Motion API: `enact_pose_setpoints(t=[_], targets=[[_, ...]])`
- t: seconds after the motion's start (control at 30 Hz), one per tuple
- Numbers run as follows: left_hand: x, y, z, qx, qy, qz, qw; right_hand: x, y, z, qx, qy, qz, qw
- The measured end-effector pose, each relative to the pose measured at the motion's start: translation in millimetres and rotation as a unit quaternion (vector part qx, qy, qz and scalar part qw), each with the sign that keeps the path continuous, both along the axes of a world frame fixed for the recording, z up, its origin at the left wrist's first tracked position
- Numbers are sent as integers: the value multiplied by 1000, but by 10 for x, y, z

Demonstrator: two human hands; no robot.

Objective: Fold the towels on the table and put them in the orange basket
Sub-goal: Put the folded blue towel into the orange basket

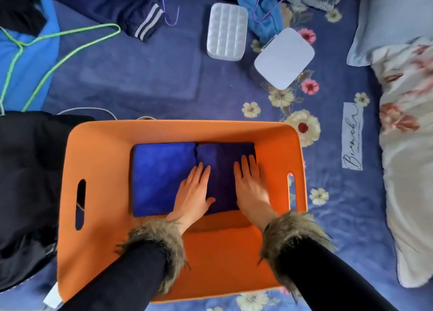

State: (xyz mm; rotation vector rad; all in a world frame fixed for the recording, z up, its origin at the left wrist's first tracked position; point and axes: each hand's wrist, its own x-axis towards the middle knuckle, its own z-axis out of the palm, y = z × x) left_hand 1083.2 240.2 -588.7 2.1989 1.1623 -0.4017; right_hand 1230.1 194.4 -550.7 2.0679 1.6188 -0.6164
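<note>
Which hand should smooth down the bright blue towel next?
Probably the left hand. It lies flat at the seam right beside the blue towel in the basket. The right hand rests farther off on the purple towel.

Bright, even, cool daylight; soft shadows inside orange basket (293,146). No glare. Slight overall softness; wide-angle bowing toward 3 and 9 o'clock edges

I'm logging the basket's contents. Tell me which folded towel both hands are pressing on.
The dark purple towel, on the right side of the orange basket. The left hand and right hand lie flat on it; the brighter blue towel beside it is barely touched.
</note>
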Motion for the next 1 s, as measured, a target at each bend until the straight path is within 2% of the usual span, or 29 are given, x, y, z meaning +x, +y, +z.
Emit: enact_pose_setpoints(t=[0.07, 0.23, 0.33, 0.57, 0.77, 0.9, 1.0], targets=[[-3, 33, -79, 37, 18, -45, 998, 77, 92, -105, -1, -2, 14, 1000], [1, 208, -194, 142, 17, -146, 979, 175, 233, -344, -72, -57, 60, 994], [51, 318, -238, 140, 63, -198, 968, 191, 189, -396, -91, -60, 55, 993], [152, 446, -335, 113, 121, -218, 962, 148, 218, -445, -136, -97, 65, 984], [183, 411, -233, 112, 130, -210, 962, 138, 177, -399, -124, -97, 73, 985], [3, 259, 143, 97, 71, -117, 986, 10, -31, -110, -54, 23, -15, 998], [-249, 35, 599, 97, -16, 5, 995, -110, -229, 244, 22, 112, -133, 985]])
